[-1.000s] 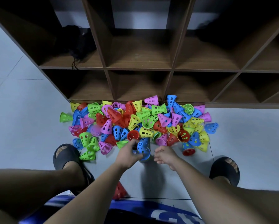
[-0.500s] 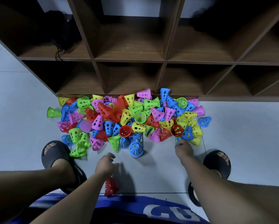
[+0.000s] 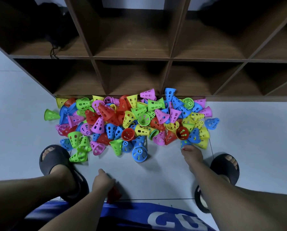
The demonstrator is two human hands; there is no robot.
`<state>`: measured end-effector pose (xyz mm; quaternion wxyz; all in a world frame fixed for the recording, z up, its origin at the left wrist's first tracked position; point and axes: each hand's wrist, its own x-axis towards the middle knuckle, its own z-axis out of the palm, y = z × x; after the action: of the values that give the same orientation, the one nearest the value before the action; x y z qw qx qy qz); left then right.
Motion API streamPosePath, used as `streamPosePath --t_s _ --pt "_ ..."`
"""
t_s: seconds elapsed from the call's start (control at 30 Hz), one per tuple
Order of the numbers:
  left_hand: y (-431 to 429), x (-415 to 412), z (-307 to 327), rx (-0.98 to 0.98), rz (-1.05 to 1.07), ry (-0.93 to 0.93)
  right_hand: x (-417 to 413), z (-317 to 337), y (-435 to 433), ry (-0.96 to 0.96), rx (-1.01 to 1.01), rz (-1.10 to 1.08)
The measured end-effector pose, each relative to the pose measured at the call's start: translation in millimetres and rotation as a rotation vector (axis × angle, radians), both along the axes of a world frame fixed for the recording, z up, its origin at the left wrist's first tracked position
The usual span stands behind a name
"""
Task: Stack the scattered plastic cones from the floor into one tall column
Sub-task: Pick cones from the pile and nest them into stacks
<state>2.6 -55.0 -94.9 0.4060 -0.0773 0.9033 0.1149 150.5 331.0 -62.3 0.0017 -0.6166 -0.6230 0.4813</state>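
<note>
Sitting beneath gripping left hand (image 3: 103, 182), red cone (image 3: 114, 195)

Dark wooden cubby shelving (image 3: 139, 59) stands on a pale grey tiled floor (image 3: 16, 127).

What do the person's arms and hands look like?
The left arm and right arm are bare, with no sleeves in view. The left hand and right hand wear no gloves; no watch, ring or bracelet shows. Below is a blue garment with white lettering. The feet wear black open-toed slides.
</note>
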Motion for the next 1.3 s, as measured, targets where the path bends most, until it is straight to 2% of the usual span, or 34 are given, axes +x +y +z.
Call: streamPosePath --t_s 0.33,0.47,0.57,0.67,0.9,1.03,1.17,1.3 --pt "2.1 -7.7 0.6 0.005 0.005 0.058 1.2 24.6 -4.8 0.060 0.047 -0.154" --pt "3.0 -2.9 2.4 -0.023 0.082 -0.107 4.5 25.6 -7.2 0.034 0.054 -0.194" --pt "1.4 2.8 -15.0 -0.077 0.011 -0.197 7.6 26.7 -8.9 0.043 0.008 -0.216" --pt "14.5 7.7 1.6 -0.083 -0.087 -0.192 12.6 25.8 -8.6 0.064 -0.096 -0.242" --pt "35.9 13.5 12.4 0.094 -0.126 -0.099 17.7 22.7 -13.2 0.086 -0.325 -0.165" --pt "63.5 20.2 30.1 0.240 -0.200 -0.063 11.0 19.9 -26.7 0.064 -0.368 -0.119" --pt "91.6 31.2 42.9 0.448 -0.222 -0.134 5.1 12.8 -36.7 0.014 -0.383 -0.047" --pt "121.4 43.5 64.4 0.594 -0.425 0.022 5.9 7.9 -39.3 -0.053 -0.368 -0.021"
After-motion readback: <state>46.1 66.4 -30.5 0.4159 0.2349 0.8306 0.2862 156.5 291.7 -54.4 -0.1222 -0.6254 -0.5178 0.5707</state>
